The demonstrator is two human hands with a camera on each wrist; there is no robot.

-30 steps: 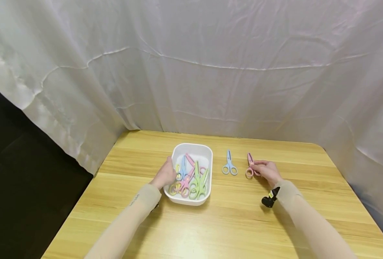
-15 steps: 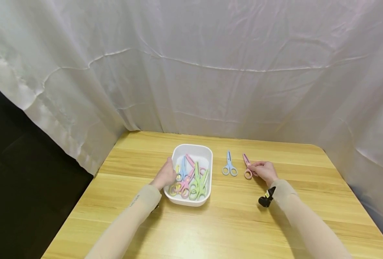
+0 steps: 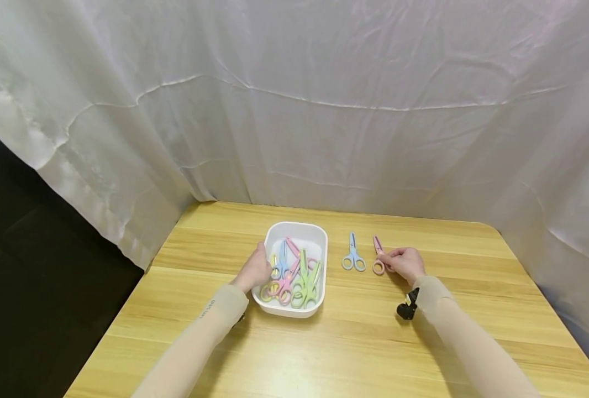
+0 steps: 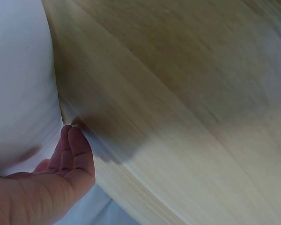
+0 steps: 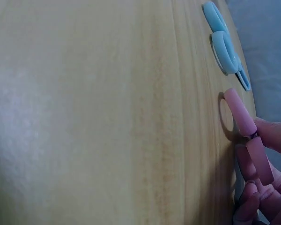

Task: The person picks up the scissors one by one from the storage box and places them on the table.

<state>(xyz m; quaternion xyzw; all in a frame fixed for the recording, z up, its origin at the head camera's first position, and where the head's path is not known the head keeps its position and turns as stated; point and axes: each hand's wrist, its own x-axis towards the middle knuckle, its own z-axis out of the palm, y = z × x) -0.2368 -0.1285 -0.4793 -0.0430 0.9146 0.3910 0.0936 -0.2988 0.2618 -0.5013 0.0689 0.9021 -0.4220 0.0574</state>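
My right hand (image 3: 406, 263) pinches a pair of pink scissors (image 3: 378, 249) at the handle side, the blades pointing away from me. In the right wrist view, the pink handle loops (image 5: 240, 112) are between thumb and fingers, close over the table. To their left lies a pair of light blue scissors (image 3: 353, 254), parallel and apart. My left hand (image 3: 256, 269) grips the left wall of a white plastic bin (image 3: 322, 235). The left wrist view shows the left hand's fingers (image 4: 79, 154) against the bin's outer side.
Inside the bin lie several scissors: green ones (image 3: 304, 282), pink ones (image 3: 285, 284), a blue pair (image 3: 281, 262) and yellow ones partly covered. The wooden table (image 3: 354, 348) ends at a grey curtain (image 3: 349, 155) behind. A black area (image 3: 36, 287) lies beyond the left edge.
My right hand has shifted the pink scissors slightly left, nearer the blue pair, and their blades have turned to tilt a little left. The left hand and bin have stayed in place.
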